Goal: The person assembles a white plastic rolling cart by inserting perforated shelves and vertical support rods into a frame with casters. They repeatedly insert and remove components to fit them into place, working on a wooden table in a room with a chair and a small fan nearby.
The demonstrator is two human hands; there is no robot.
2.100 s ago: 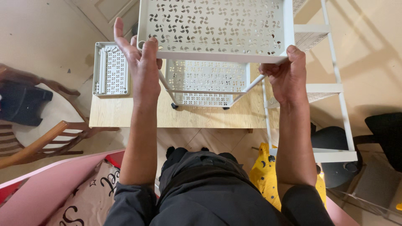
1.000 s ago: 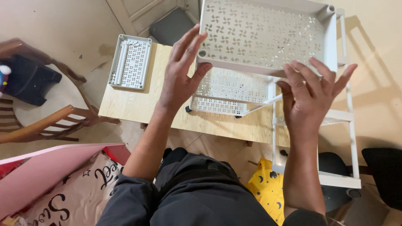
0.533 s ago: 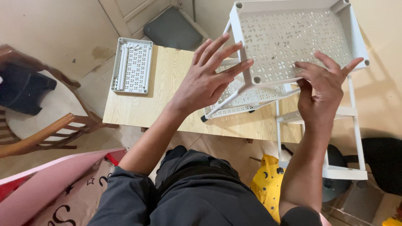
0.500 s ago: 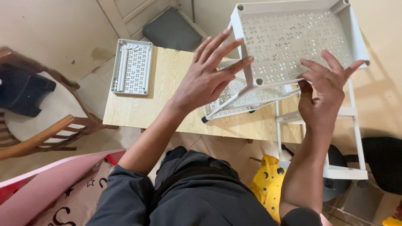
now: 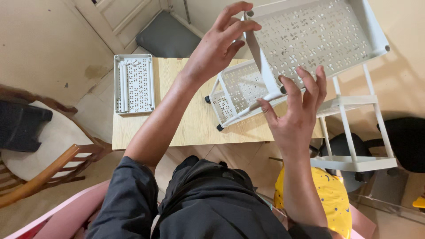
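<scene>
Wooden chair (image 5: 48,170) beside light wooden table (image 5: 186,128)

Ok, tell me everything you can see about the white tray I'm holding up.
The white tray is a rectangular basket-like shelf that looks like plastic, its flat base pierced all over with a small flower-shaped cut-out pattern. It has low walls and round sockets at the corners. It is held up above the wooden table, tilted so the base faces the camera. The left hand grips its upper left corner with the fingers; the right hand touches its lower edge with open fingers. Behind it stands a white rack.
</scene>
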